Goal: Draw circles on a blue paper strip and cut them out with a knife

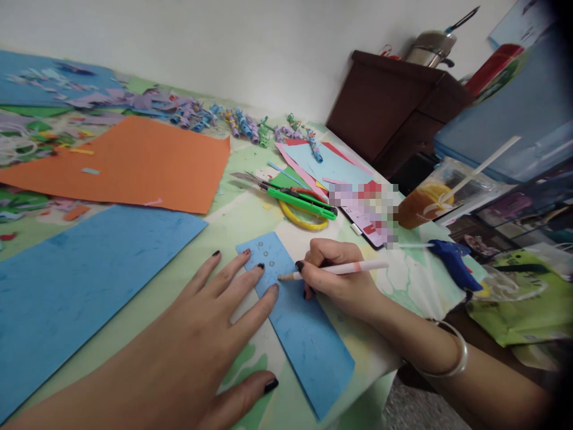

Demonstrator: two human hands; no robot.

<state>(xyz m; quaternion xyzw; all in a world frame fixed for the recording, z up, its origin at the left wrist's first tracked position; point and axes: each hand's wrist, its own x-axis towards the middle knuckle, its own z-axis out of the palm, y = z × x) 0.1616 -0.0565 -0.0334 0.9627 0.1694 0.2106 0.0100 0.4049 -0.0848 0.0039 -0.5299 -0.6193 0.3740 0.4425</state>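
Pinching a slim pale-pink pencil, the right hand marks a narrow blue paper strip at near centre, three circles drawn, near part seemingly blank, the spread left hand touching it.

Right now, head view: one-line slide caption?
Left hand touching a blue paper strip, right hand holding a pencil to it below three small circles.

Drink nr phone; metal pot atop brn cabinet.
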